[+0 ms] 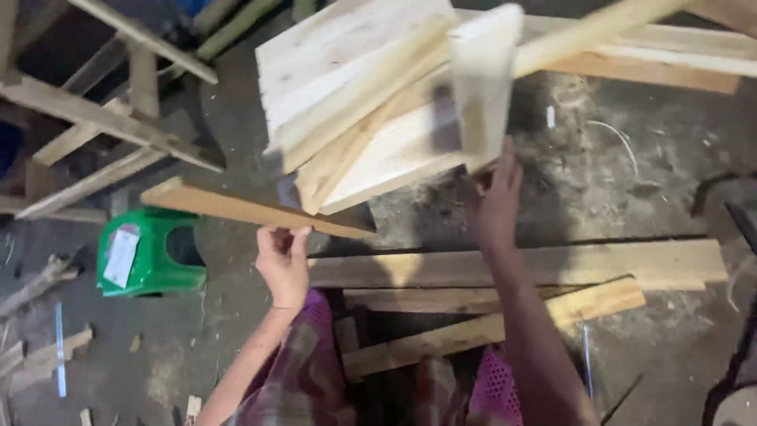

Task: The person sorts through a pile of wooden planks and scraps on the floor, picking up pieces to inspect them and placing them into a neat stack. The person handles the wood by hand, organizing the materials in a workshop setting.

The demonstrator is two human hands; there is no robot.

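Nearest the camera, both forearms rise from a lap covered in plaid cloth (303, 379) with a pink mesh patch. At the end of the left arm, the left hand (284, 256) is closed around the near edge of a thin wooden strip (252, 209), fingers curled over the top and thumb below; the strip runs slantwise from upper left to lower right, level with the floor and raised above it. On the other side, the right hand (495, 205) is lifted with its fingers stretched up and loosely spread, pressed against the lower end of a pale short board (482, 87) that stands nearly upright and is blurred; whether the fingers wrap its far side cannot be told. That board leans beside a stack of pale planks (355, 95) lying crosswise just beyond both hands, their ends fanned out at differing angles. A long slat (599, 31) crosses behind the upright board toward the upper right. Below the hands, long flat planks (552, 264) lie on the dusty floor (631, 181), one angled under the right forearm. To the left sits a green plastic stool (150, 252), with a frame of rough wooden bars (102, 118) behind it.
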